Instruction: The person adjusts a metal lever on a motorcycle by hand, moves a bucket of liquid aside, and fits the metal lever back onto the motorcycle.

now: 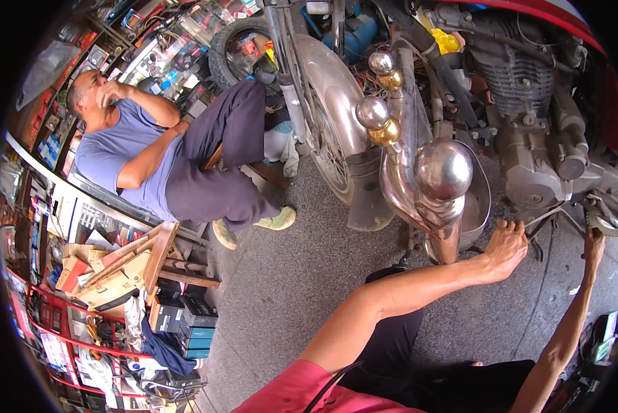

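1. A person in a pink top [302, 385] reaches with both bare hands to the near side of a motorcycle engine [529, 141].
2. The work looks to be under way: the engine sits mounted on its machine, the rounded side cover [531, 177] in place, and both hands are at parts just below it. How much is done and how much is left, this view does not settle; no loosened part can be made out.
3. The left hand [507, 253], near the engine's lower left, bends its fingers at the end of a slim metal rod [545, 215]; whether they pinch it or merely touch it cannot be told. The rod runs from those fingers toward the engine's underside, lying between the hands.
4. The right hand [593, 242], at the engine's lower right, meets a ribbed metal part [603, 219]; its fingers are largely hidden, so its grip cannot be told.
5. Well left of the engine, past the front wheel [331, 160], another person [133, 138] sits in a blue shirt.
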Motion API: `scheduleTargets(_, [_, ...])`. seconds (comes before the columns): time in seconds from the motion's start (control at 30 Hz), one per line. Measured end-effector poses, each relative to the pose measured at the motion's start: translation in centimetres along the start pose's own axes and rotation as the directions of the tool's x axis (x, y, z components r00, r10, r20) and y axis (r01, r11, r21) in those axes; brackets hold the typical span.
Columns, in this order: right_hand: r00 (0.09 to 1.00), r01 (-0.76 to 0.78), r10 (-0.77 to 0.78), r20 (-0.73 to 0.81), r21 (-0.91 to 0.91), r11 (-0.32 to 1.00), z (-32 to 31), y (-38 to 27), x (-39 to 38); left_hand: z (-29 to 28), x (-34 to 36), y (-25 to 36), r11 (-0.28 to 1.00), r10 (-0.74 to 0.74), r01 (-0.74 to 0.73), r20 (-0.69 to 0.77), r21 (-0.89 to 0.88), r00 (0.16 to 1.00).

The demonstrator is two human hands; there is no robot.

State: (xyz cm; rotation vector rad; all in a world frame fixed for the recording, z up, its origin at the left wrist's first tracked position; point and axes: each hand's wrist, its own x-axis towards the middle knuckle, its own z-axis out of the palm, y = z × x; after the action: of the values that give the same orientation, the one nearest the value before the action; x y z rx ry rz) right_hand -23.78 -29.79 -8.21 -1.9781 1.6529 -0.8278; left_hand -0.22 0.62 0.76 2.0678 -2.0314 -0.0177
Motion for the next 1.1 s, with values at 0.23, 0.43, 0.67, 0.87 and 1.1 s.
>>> scheduleTargets(0.23, [0.995, -0.081, 0.082, 0.051, -0.021, 0.997, -0.4, -1.9, -0.7, -0.9, -0.3, -0.2, 0.998, 0.056, -0.056, -0.008, 0.000, 0.998])
scheduleTargets(0.43, [0.993, -0.036, 0.052, 0.105, -0.147, 0.989, -0.5, -2.2, -0.3, 0.5, -0.3, -0.4, 0.998, 0.063, -0.061, -0.079, 0.029, 0.995])
scheduleTargets(0.67, [0.995, -0.020, 0.027, 0.093, -0.070, 0.997, -0.1, 0.7, 1.3, -0.1, -0.2, 0.1, 0.997, -0.049, 0.053, -0.066, 0.054, 0.997])
scheduleTargets(0.87, [0.998, -0.036, 0.036, 0.054, 0.012, 0.999, 0.5, -1.3, -0.5, 0.1, -0.1, -0.5, 0.997, -0.076, 0.076, -0.019, -0.012, 0.997])
scheduleTargets(1.1, [0.993, -0.091, 0.092, 0.072, -0.018, 0.996, -0.6, -1.7, -0.4, 0.3, 0.1, -0.3, 0.998, -0.063, 0.064, -0.050, 0.029, 0.997])
